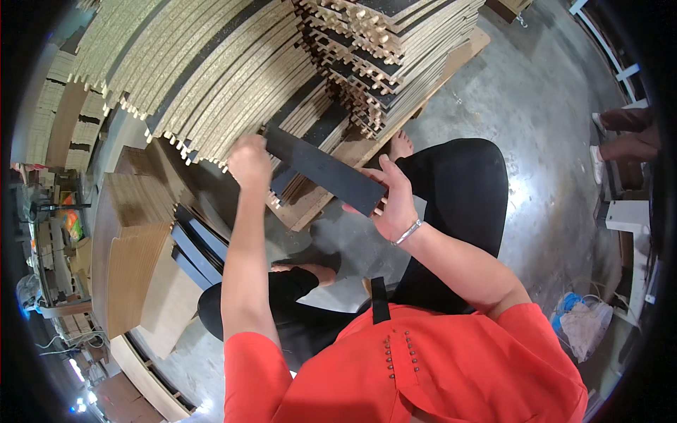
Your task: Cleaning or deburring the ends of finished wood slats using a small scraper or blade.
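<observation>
A narrow dark board [324, 169] lies slantwise in front of me, above my knees. My right hand [395, 201] grips its near right end, thumb on top and fingers beneath, and pale wooden dowels poke out by the fingers. Closed like a fist, my left hand [250, 162] is at the board's far left end; what its fingers hold, if anything, is hidden. Beyond the hands rises a large stack of chipboard panels [211, 77] with dark faces and rows of pale dowels [374, 35] sticking out of their ends.
The stack rests on a wooden base board [307, 211]. To the left stand brown panels [130, 275] and several dark strips [194, 247]. A plastic bag [589, 328] lies on the concrete floor [525, 92] at right. Another person's legs [627, 134] show at the far right.
</observation>
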The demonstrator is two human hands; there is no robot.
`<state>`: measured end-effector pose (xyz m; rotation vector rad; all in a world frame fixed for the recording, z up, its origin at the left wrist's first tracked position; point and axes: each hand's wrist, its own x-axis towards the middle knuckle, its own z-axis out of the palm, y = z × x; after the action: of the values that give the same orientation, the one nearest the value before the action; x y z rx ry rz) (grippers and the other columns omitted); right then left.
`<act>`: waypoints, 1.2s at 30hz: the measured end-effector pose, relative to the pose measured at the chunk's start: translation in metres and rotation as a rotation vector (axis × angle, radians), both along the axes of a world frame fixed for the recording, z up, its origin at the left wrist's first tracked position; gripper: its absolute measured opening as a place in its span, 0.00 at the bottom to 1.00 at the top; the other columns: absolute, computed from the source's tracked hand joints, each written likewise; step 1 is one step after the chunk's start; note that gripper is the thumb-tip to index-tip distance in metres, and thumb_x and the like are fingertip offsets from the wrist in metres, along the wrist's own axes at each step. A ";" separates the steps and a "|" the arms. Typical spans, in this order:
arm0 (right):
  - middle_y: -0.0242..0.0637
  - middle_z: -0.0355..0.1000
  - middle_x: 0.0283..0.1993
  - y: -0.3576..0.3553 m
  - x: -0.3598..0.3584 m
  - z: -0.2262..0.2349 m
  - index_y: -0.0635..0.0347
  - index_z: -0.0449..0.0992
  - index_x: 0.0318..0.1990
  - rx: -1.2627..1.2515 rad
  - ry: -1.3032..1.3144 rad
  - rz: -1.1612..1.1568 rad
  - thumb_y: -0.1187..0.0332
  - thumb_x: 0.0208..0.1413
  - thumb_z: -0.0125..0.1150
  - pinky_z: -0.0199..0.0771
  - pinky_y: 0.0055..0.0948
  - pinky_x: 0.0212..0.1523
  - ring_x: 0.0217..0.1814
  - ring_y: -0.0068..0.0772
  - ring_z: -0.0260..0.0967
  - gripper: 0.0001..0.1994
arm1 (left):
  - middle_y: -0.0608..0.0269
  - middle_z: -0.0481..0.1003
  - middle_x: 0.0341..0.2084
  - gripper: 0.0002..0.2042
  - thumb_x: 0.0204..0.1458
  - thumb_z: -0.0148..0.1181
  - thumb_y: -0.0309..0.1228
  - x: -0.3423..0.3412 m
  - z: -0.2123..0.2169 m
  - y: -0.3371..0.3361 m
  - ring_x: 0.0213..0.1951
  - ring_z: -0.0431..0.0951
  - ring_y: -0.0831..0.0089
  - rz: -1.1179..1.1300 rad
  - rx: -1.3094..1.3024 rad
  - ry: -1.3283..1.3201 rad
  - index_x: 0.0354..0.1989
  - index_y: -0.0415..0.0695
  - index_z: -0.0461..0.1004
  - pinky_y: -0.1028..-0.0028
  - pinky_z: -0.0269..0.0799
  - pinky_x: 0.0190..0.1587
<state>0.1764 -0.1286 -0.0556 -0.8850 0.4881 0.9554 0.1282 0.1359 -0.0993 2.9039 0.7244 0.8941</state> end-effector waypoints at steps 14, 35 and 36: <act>0.41 0.74 0.42 0.000 -0.001 0.000 0.69 0.72 0.50 0.006 -0.039 0.008 0.41 0.59 0.44 0.75 0.46 0.47 0.45 0.35 0.72 0.33 | 0.58 0.76 0.27 0.03 0.46 0.58 0.26 0.000 0.004 0.001 0.30 0.77 0.57 -0.062 0.047 0.003 0.26 0.44 0.79 0.60 0.74 0.32; 0.37 0.76 0.38 -0.001 0.004 0.013 0.61 0.75 0.45 0.063 -0.043 -0.062 0.38 0.55 0.50 0.75 0.35 0.35 0.38 0.32 0.73 0.31 | 0.59 0.68 0.17 0.02 0.40 0.62 0.23 -0.028 0.053 -0.135 0.25 0.73 0.60 -0.483 -0.399 -0.099 0.24 0.40 0.76 0.67 0.65 0.27; 0.34 0.76 0.39 -0.003 0.002 0.025 0.58 0.76 0.45 0.056 -0.028 -0.027 0.38 0.55 0.51 0.73 0.31 0.34 0.37 0.30 0.73 0.30 | 0.59 0.68 0.17 0.02 0.41 0.61 0.21 -0.026 0.051 -0.130 0.23 0.72 0.63 -0.385 -0.469 -0.155 0.24 0.40 0.76 0.69 0.65 0.27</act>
<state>0.1784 -0.1316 -0.0309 -0.8382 0.4463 0.9263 0.1017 0.0056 -0.0486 2.4075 0.2929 0.7661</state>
